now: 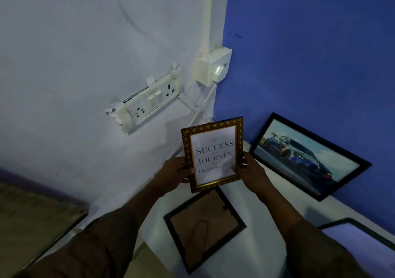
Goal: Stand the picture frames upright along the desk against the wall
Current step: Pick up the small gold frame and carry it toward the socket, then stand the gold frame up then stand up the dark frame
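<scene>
Gold-bordered frame held up at picture centre, not yet set against the wall.

Car picture frame (307, 157) leans on the blue wall (320, 53), right; another frame (204, 228) lies face-down on the desk (267, 224). Left hand (177, 170) and right hand (253, 170) fingers are closed on the gold frame (213, 153); next, I judge, it needs lowering upright.

Dim corner — pale wall (64, 42) with socket strip (149, 102), switch box (213, 67), beside blue wall (320, 42) — white desk (267, 224).
</scene>
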`<action>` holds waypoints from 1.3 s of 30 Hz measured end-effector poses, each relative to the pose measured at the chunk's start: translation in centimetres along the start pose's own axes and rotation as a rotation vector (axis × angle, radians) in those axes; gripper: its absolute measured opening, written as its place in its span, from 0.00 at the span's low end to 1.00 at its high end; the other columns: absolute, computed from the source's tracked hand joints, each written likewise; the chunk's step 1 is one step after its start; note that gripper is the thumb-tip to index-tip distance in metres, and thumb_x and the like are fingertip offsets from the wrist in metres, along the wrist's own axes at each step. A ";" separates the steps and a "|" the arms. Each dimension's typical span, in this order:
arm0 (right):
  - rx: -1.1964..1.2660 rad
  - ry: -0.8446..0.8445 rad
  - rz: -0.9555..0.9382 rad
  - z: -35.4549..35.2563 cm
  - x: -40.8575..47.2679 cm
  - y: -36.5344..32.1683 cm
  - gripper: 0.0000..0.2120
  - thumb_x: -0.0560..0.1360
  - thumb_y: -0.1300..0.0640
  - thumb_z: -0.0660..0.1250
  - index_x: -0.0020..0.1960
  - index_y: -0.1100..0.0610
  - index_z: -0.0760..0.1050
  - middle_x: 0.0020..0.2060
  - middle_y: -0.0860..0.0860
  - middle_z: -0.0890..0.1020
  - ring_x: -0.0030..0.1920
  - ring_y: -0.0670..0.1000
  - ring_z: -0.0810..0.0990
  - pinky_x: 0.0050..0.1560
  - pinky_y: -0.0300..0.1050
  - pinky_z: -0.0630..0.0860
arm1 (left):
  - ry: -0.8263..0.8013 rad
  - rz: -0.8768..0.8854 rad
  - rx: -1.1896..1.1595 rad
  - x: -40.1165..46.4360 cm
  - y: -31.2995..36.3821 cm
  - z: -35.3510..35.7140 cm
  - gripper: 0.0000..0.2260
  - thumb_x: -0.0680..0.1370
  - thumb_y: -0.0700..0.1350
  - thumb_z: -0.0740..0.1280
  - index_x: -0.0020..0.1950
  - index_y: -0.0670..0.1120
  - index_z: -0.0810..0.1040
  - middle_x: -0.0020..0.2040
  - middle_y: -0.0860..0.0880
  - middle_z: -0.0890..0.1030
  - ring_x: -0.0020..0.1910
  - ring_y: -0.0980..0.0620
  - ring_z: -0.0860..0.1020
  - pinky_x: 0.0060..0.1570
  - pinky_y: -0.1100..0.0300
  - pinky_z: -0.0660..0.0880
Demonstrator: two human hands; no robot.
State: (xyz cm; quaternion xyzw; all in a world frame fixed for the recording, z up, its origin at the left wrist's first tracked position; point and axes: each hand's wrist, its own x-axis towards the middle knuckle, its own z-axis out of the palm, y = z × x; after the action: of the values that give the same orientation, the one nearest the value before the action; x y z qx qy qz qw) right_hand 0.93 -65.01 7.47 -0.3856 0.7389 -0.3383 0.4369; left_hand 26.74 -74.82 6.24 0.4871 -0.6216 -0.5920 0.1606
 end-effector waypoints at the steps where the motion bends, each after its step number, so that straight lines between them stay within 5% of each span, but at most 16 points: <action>1: -0.004 -0.013 0.019 0.4 1.0 0.0 0.29 0.76 0.51 0.71 0.75 0.46 0.68 0.65 0.47 0.80 0.64 0.52 0.79 0.69 0.55 0.75 | -0.006 -0.013 -0.006 1.1 -0.5 -0.5 0.11 0.79 0.41 0.71 0.61 0.45 0.82 0.54 0.51 0.87 0.50 0.48 0.86 0.51 0.51 0.84; 8: -0.030 -0.087 0.107 3.0 7.5 -1.1 0.35 0.77 0.60 0.71 0.79 0.46 0.62 0.69 0.50 0.77 0.67 0.53 0.77 0.70 0.53 0.73 | 0.056 -0.061 -0.073 5.9 -2.9 -2.8 0.14 0.80 0.38 0.70 0.66 0.42 0.79 0.60 0.43 0.84 0.58 0.44 0.83 0.56 0.48 0.82; 13: -0.079 -0.132 0.135 5.0 11.4 -1.9 0.33 0.77 0.59 0.71 0.79 0.48 0.62 0.69 0.52 0.77 0.67 0.54 0.76 0.70 0.54 0.73 | 0.102 -0.048 0.059 8.0 -4.4 -4.3 0.05 0.80 0.48 0.69 0.56 0.54 0.82 0.57 0.46 0.85 0.57 0.46 0.83 0.56 0.43 0.82; 17: -0.055 -0.173 0.208 6.8 13.6 -1.4 0.34 0.76 0.60 0.72 0.78 0.51 0.63 0.70 0.54 0.76 0.68 0.55 0.75 0.71 0.56 0.72 | 0.087 -0.060 0.251 11.1 -8.2 -5.2 0.17 0.79 0.54 0.64 0.59 0.43 0.81 0.55 0.42 0.85 0.54 0.42 0.83 0.54 0.38 0.81; 25: 0.033 -0.173 0.175 7.1 14.9 -0.3 0.41 0.69 0.49 0.74 0.79 0.48 0.62 0.71 0.53 0.75 0.69 0.57 0.75 0.72 0.62 0.71 | 0.105 -0.081 0.412 11.5 -6.7 -4.8 0.10 0.82 0.45 0.67 0.58 0.40 0.80 0.54 0.42 0.84 0.54 0.41 0.81 0.53 0.51 0.78; 29: 0.069 -0.085 0.217 7.1 13.7 0.0 0.41 0.75 0.53 0.74 0.81 0.50 0.56 0.75 0.53 0.71 0.73 0.58 0.72 0.73 0.54 0.69 | 0.078 -0.140 0.347 10.7 -6.6 -4.3 0.15 0.81 0.49 0.68 0.65 0.43 0.78 0.60 0.46 0.82 0.59 0.46 0.80 0.56 0.57 0.75; 33: 0.137 -0.037 0.264 7.1 11.7 2.0 0.39 0.76 0.56 0.74 0.81 0.49 0.57 0.77 0.56 0.67 0.72 0.57 0.73 0.65 0.44 0.69 | 0.118 -0.245 0.304 9.5 -7.2 -3.6 0.16 0.81 0.47 0.67 0.67 0.43 0.78 0.61 0.44 0.83 0.61 0.43 0.81 0.58 0.55 0.76; 39: 0.113 -0.010 0.272 7.1 8.2 3.5 0.39 0.75 0.55 0.75 0.80 0.48 0.59 0.74 0.56 0.71 0.68 0.56 0.75 0.62 0.44 0.69 | 0.217 -0.313 0.209 8.9 -7.2 -2.5 0.21 0.80 0.46 0.67 0.72 0.44 0.72 0.65 0.42 0.81 0.63 0.41 0.80 0.61 0.52 0.77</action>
State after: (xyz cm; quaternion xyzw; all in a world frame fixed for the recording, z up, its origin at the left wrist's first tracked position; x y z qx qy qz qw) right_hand 3.75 -71.64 -1.40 -0.2582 0.7618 -0.3153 0.5035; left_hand 27.47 -82.08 -2.90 0.6525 -0.5756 -0.4861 0.0812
